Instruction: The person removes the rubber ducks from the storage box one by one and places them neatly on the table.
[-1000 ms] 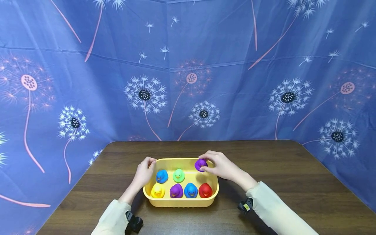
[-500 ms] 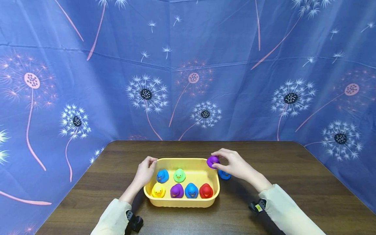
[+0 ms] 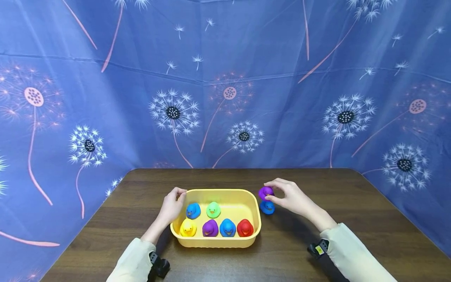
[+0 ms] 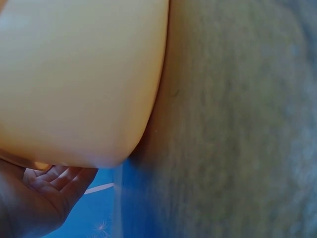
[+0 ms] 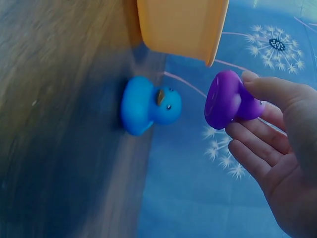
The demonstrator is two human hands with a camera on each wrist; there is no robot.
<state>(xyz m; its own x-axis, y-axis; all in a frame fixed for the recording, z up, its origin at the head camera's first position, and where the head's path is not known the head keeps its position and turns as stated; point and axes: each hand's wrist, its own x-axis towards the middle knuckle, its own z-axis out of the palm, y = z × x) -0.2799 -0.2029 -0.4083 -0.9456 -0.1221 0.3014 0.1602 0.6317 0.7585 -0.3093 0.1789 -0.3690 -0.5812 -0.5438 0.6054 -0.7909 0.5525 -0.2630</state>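
Note:
My right hand point(image 3: 291, 197) pinches a purple rubber duck point(image 3: 266, 193) between thumb and fingers, off the table to the right of the yellow bin point(image 3: 218, 243). Just below it a blue rubber duck point(image 3: 267, 208) sits on the table; the right wrist view shows a gap between the purple duck point(image 5: 224, 99) and the blue duck point(image 5: 141, 106). At the bin's far left corner, my left hand point(image 3: 172, 205) holds the rim. In the left wrist view the fingers of that left hand point(image 4: 42, 203) lie against the bin's end, their tips partly hidden.
Inside the bin, a blue duck point(image 3: 193, 210) and a green duck point(image 3: 213, 210) sit behind a front row of yellow point(image 3: 188, 228), purple point(image 3: 210, 228), blue and red ducks. The brown wooden table point(image 3: 334, 219) ends at a blue dandelion-print cloth point(image 3: 282, 117).
My right hand has carried the purple duck rightward out of the bin, over its right rim, to above the blue duck on the table. The left hand has stayed at the rim.

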